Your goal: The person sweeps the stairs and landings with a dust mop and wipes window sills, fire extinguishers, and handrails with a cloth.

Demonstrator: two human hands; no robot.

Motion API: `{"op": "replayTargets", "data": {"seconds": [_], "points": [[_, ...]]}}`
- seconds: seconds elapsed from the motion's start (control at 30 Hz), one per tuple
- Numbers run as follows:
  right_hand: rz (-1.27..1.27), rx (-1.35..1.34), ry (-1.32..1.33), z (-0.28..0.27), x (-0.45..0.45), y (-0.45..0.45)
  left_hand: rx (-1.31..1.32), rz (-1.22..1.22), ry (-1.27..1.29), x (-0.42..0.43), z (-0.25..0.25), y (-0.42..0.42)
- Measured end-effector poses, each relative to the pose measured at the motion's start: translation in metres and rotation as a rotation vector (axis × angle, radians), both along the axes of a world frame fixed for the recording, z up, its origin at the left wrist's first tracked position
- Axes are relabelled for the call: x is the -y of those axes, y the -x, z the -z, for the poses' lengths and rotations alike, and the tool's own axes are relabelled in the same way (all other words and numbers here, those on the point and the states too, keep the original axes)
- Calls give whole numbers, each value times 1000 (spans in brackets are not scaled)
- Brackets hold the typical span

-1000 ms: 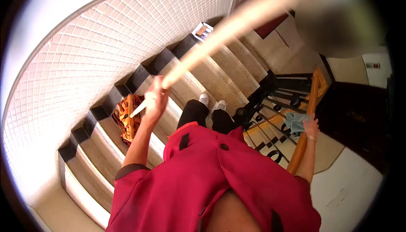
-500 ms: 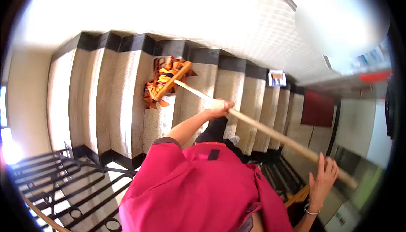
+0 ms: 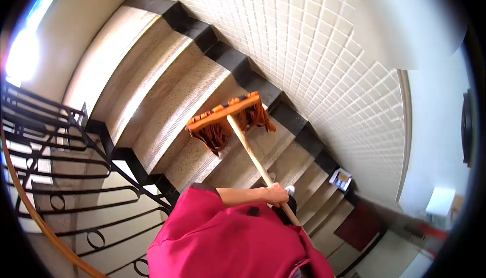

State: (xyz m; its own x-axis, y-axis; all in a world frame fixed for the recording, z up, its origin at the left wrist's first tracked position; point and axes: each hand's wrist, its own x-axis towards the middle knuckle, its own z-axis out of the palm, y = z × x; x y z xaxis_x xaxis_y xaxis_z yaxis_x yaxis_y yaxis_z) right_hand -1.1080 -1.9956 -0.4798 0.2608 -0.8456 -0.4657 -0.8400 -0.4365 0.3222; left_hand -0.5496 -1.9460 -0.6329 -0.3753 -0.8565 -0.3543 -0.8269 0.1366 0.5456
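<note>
My left hand (image 3: pixel 276 195) is closed around the wooden shaft of a mop (image 3: pixel 249 149). The mop has a T-shaped wooden head (image 3: pixel 223 113) draped with orange and dark patterned cloth (image 3: pixel 257 118), whose strips hang down over a stair step. Whether the cloth presses on the step or hangs just above it, I cannot tell. The shaft slants down from the head, through my left hand, and passes behind my pink top (image 3: pixel 238 242). My right hand is out of view, as is the shaft's lower end.
Stone stairs (image 3: pixel 167 101) with dark edging run up to the left, beside a white tiled wall (image 3: pixel 324 50). A black metal railing (image 3: pixel 76 176) with a wooden handrail (image 3: pixel 33 209) borders the lower left. A small printed package (image 3: pixel 340 179) and a dark red mat (image 3: pixel 358 227) lie at the right.
The view has rotated. The mop head has turned, and its cloth, bunched on a step before, now hangs in strips. My right hand, open near the handle's end before, has left view.
</note>
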Motion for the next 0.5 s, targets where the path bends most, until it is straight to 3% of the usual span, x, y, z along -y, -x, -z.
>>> {"op": "replayTargets", "data": {"seconds": [0.03,0.1,0.17,0.23,0.3,0.37,0.5], "points": [[-369,70,280,38,-1,20,11,-21,56,6,-7,-13],[-476,96,301,87,28,8,195,-37,31,22,-27,-42],[41,-26,-208,111,81,-63,279,-102,8,38,-64,-76],[179,25,-347,88,108,-147,387,-180,16,52,-86,-104],[130,184,-294,81,123,-172,487,-233,70,63,-108,-130],[285,285,-401,119,151,-181,598,-247,82,78,-124,-148],[194,299,-302,67,178,-174,506,-405,183,104,-72,-171]]}}
